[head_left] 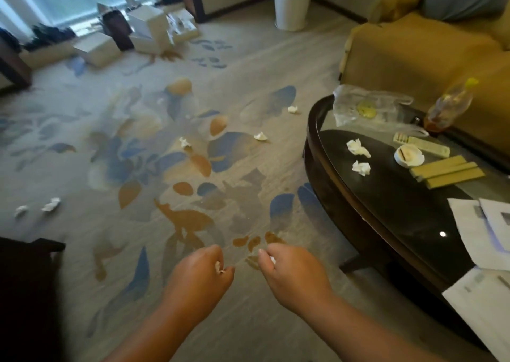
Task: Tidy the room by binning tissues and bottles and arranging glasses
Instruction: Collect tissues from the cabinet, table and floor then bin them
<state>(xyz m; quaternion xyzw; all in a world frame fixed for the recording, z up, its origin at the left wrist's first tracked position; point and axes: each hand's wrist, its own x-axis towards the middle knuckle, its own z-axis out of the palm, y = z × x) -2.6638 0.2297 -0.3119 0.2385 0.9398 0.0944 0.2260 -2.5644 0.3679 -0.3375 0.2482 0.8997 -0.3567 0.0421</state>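
Left hand (pixel 198 277) pinches one tissue scrap (pixel 219 267), right hand (pixel 292 274) grips a second scrap (pixel 272 260).

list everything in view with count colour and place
floor tissues: five, white, scattered on carpet
table tissues: two, white, on table, carpet side
held tissues: two, white, one per hand
bottle: one, clear, yellow cap, table's sofa side
plastic bag: one, clear, table's far end
round dish: one, white, mid table
remote: one, cream, behind dish
flat boxes: about three, tan, beside dish
papers: several, white, table's near end
table: one, dark oval, right
sofa: one, mustard, behind table
tall cylinder: one, white, far wall
cartons: several, cream, by window
carpet: one, grey with blue and brown leaves, floor
left hand: one, pinches a tissue
right hand: one, pinches a tissue
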